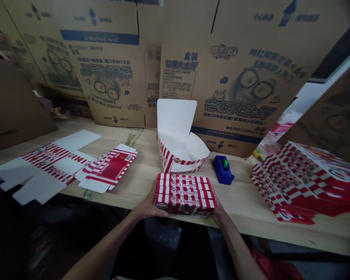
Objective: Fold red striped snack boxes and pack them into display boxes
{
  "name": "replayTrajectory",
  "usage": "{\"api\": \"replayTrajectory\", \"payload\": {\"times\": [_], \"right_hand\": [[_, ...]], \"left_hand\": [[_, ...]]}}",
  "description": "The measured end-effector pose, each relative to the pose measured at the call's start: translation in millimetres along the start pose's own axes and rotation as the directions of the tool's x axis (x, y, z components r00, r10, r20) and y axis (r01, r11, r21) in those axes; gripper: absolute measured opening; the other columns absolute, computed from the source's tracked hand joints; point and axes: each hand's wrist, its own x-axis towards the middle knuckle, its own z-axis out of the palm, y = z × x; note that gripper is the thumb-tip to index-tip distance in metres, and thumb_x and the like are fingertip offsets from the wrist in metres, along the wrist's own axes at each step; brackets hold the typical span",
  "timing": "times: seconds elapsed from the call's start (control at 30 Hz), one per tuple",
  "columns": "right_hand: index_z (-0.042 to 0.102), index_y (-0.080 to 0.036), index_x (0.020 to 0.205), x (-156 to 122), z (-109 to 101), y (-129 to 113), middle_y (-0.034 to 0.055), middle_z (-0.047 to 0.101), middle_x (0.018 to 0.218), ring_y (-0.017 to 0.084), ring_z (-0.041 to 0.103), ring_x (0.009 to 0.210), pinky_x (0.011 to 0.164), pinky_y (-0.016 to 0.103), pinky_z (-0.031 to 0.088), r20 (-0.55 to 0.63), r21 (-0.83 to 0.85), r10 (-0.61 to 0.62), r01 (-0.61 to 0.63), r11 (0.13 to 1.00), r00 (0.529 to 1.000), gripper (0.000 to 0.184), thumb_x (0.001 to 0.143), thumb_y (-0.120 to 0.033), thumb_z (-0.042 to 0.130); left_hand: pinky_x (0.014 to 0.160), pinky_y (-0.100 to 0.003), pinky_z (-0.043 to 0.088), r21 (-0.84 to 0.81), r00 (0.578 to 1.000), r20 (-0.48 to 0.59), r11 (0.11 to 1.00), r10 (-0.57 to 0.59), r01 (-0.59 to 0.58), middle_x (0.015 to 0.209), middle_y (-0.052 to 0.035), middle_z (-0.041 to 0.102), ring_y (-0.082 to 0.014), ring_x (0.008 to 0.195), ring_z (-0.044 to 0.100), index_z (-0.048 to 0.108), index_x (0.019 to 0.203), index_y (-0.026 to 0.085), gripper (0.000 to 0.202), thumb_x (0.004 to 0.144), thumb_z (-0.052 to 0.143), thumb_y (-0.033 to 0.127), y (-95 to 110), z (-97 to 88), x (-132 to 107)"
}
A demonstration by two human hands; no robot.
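Observation:
Between my two hands, at the table's front edge, is a row of several small red-and-white striped boxes point(185, 194) pressed side by side. My left hand point(148, 204) grips the row's left end, and my right hand point(218, 212) closes on its right end; some fingers are hidden behind the boxes. Just beyond them stands an open red-and-white striped carton point(177, 161), its white lid raised at the back left. A blue tape dispenser point(222, 171) with a green core sits to the right of that carton.
Unfolded striped carton blanks point(52, 163) and a flat folded carton point(113, 169) lie on the left of the wooden table point(146, 144). A large stack of striped boxes point(303, 179) stands on the right. Tall brown cardboard boxes point(221, 70) line the back.

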Motion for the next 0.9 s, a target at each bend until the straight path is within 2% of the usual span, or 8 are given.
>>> {"api": "replayTrajectory", "payload": {"times": [0.13,0.33,0.57,0.63,0.7,0.77,0.8,0.9], "right_hand": [[0.026,-0.034,0.149,1,5,17,0.0104,0.048,0.145,0.038,0.035,0.139,0.109,0.055,0.036,-0.139,-0.009,-0.010,0.009,1.000,0.990,0.117,0.051,-0.079,0.071],[0.014,-0.026,0.151,9,13,14,0.0133,0.043,0.147,0.039,0.038,0.136,0.109,0.056,0.035,-0.215,-0.106,-0.063,0.041,0.994,0.975,0.123,0.054,-0.084,0.061],[0.007,-0.023,0.151,8,24,4,0.0151,0.035,0.150,0.036,0.038,0.136,0.112,0.048,0.032,-0.180,-0.205,-0.189,0.151,0.967,0.965,0.122,0.059,-0.084,0.058],[0.002,-0.021,0.152,6,17,-5,0.0180,0.032,0.152,0.036,0.037,0.137,0.112,0.050,0.030,-0.115,-0.247,-0.157,0.125,0.961,0.981,0.129,0.056,-0.087,0.058],[-0.003,-0.022,0.152,4,8,-23,0.0188,0.026,0.155,0.035,0.033,0.139,0.113,0.051,0.027,-0.005,-0.325,-0.053,0.049,0.944,0.999,0.133,0.055,-0.087,0.059],[-0.005,-0.023,0.153,5,2,-50,0.0185,0.020,0.157,0.035,0.025,0.143,0.115,0.053,0.020,0.093,-0.489,0.022,0.026,0.872,0.995,0.137,0.052,-0.085,0.064],[-0.004,-0.022,0.153,8,3,-65,0.0183,0.016,0.158,0.036,0.019,0.145,0.116,0.054,0.015,0.143,-0.598,0.038,0.056,0.799,0.989,0.138,0.052,-0.082,0.068],[0.005,-0.018,0.154,27,25,-104,0.0202,0.011,0.158,0.038,0.007,0.146,0.117,0.056,0.004,0.360,-0.844,0.108,0.274,0.461,0.927,0.135,0.053,-0.071,0.077]], "left_hand": [[0.109,-0.062,0.030,0.079,0.989,-0.150,0.997,0.001,0.011,0.149,-0.0180,0.034,-0.0421,0.137,0.033,0.008,0.152,0.025,0.124,0.058,0.082,0.055,-8,15.6,0],[0.114,-0.060,0.024,0.189,0.975,-0.212,0.982,0.060,-0.019,0.148,-0.0157,0.034,-0.0392,0.138,0.031,0.021,0.148,0.023,0.108,0.062,0.080,0.050,-16,13.9,0],[0.109,-0.059,0.034,0.272,0.963,-0.243,0.961,0.116,-0.047,0.137,-0.0154,0.048,-0.0405,0.129,0.044,0.031,0.142,0.020,0.104,0.057,0.082,0.051,-8,9.5,2],[0.108,-0.059,0.035,0.280,0.964,-0.243,0.959,0.105,-0.034,0.138,-0.0157,0.047,-0.0403,0.128,0.045,0.030,0.142,0.020,0.104,0.057,0.082,0.052,-5,8.9,3],[0.108,-0.059,0.035,0.289,0.969,-0.229,0.957,0.096,-0.026,0.138,-0.0155,0.047,-0.0393,0.127,0.046,0.029,0.142,0.020,0.104,0.059,0.082,0.050,-3,8.2,3],[0.109,-0.058,0.034,0.292,0.972,-0.213,0.956,0.101,-0.035,0.137,-0.0151,0.048,-0.0379,0.127,0.047,0.027,0.143,0.020,0.104,0.060,0.082,0.048,-4,7.4,2],[0.109,-0.058,0.033,0.291,0.973,-0.205,0.956,0.109,-0.046,0.137,-0.0151,0.048,-0.0373,0.127,0.047,0.027,0.143,0.020,0.104,0.060,0.082,0.048,-5,7.1,2],[0.110,-0.058,0.032,0.293,0.967,-0.215,0.953,0.139,-0.072,0.139,-0.0158,0.046,-0.0376,0.129,0.045,0.028,0.143,0.019,0.105,0.058,0.083,0.048,-10,6.8,2]]}}
